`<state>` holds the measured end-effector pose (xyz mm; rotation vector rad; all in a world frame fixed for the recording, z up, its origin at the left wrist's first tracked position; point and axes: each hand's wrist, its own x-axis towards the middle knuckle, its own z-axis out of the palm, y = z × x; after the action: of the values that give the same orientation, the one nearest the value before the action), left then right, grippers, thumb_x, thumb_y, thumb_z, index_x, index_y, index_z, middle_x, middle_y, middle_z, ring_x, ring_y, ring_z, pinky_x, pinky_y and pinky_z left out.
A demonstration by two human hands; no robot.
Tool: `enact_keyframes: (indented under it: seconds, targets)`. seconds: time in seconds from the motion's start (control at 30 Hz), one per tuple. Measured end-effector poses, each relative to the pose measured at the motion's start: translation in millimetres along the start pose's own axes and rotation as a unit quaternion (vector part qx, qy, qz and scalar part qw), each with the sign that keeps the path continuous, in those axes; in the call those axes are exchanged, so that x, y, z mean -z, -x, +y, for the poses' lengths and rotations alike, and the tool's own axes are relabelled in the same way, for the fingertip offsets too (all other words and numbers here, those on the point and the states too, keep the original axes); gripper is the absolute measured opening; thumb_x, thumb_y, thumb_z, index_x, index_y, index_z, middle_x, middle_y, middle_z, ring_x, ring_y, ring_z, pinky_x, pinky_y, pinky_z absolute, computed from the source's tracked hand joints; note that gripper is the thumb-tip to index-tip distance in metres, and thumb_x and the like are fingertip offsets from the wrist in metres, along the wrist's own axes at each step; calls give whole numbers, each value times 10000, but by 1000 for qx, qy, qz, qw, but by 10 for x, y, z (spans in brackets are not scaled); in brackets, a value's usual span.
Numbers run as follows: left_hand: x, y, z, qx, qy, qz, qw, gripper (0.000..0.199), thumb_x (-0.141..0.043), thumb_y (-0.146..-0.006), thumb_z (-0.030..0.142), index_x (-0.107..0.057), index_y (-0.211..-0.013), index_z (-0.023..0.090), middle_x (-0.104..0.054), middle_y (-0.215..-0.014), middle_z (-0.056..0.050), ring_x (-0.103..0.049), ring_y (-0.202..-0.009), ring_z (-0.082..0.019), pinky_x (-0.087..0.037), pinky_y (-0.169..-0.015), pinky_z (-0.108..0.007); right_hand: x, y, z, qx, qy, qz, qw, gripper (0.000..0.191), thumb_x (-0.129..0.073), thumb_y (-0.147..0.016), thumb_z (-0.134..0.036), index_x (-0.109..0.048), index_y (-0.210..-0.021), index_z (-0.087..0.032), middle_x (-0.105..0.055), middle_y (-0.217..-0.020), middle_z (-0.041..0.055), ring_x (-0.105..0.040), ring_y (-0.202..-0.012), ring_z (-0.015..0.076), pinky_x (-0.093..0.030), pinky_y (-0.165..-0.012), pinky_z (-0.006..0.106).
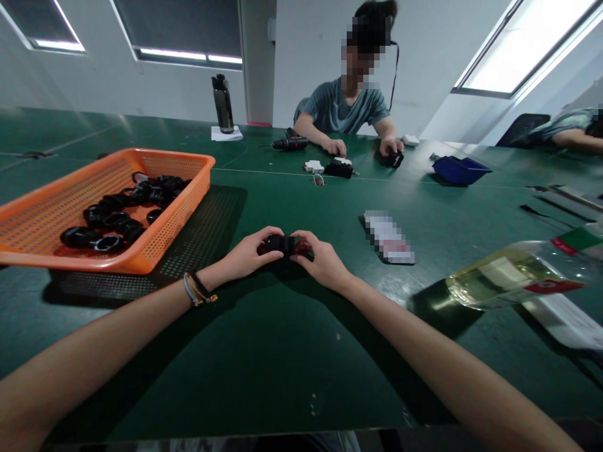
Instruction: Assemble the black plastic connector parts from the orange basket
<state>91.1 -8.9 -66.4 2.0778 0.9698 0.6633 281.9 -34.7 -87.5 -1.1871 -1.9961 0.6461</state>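
Note:
Between my two hands, just above the green table (264,370), is a small black cylindrical part (279,243) with ridged rings; its exact kind is unclear. My left hand (252,254) pinches its left end with thumb and fingers. At the other end, the thumb and fingertips of my right hand (316,254) grip it. To the left stands an orange perforated basket (164,248), with several similar black rounded parts (115,216) heaped inside.
A phone (389,237) lies right of my hands. Farther right are a bottle of yellow liquid (513,273) and a blue bin (459,170). Across the table, a person (348,107) handles black parts near a power drill (289,140). A dark bottle (223,105) stands at the back.

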Motion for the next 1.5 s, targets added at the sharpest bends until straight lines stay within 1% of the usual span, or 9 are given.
enact_keyframes:
  seconds: [0.27, 0.5, 0.83, 1.07, 1.27, 1.5]
  targets:
    - [-6, -5, -22, -5, -5, 3, 1000, 325, -536, -736, 314, -483, -1030, 189, -558, -959, -24, -528, -797, -163, -437, -718, -291, 11, -5, -43, -18, 5, -8, 1000, 339, -566, -746, -109, -482, -1067, -178, -636, -777, 2, -613, -717, 137, -472, -708, 290]
    - [-8, -9, -42, -14, -9, 4, 1000, 318, -535, -742, 321, -487, -1028, 192, -557, -963, -20, -522, -806, -163, -426, -718, -285, 11, -7, -36, -16, 6, -9, 1000, 329, -566, -751, -123, -484, -1064, -183, -630, -749, -10, -602, -685, 130, -466, -681, 279]
    - [-10, -8, -25, -7, -16, 3, 1000, 321, -543, -740, 316, -491, -1034, 197, -566, -971, -22, -535, -800, -164, -436, -709, -282, 19, -4, -38, -20, 9, -14, 1000, 313, -558, -763, -131, -493, -1064, -189, -639, -756, -8, -601, -681, 127, -460, -667, 269]
    - [-2, -7, -16, -8, -16, 2, 1000, 320, -537, -741, 319, -490, -1033, 195, -563, -973, -22, -526, -802, -162, -428, -710, -282, 21, -14, -49, -24, 16, -21, 999, 306, -551, -771, -130, -491, -1068, -170, -639, -750, 1, -597, -683, 131, -454, -676, 273]
    - [-7, -2, -11, 0, -17, 4, 1000, 312, -542, -737, 300, -491, -1027, 195, -567, -949, -16, -525, -783, -156, -427, -702, -280, 7, -17, -5, -17, 25, -14, 999, 298, -558, -775, -156, -500, -1066, -182, -639, -746, -1, -598, -680, 134, -455, -673, 275]
    - [-7, -11, -29, -6, -16, 7, 1000, 319, -544, -736, 306, -490, -1029, 195, -564, -966, -21, -529, -798, -160, -433, -709, -282, 16, -15, -35, -24, 18, -15, 999, 279, -558, -782, -165, -511, -1056, -182, -643, -768, 4, -602, -688, 130, -458, -679, 274]
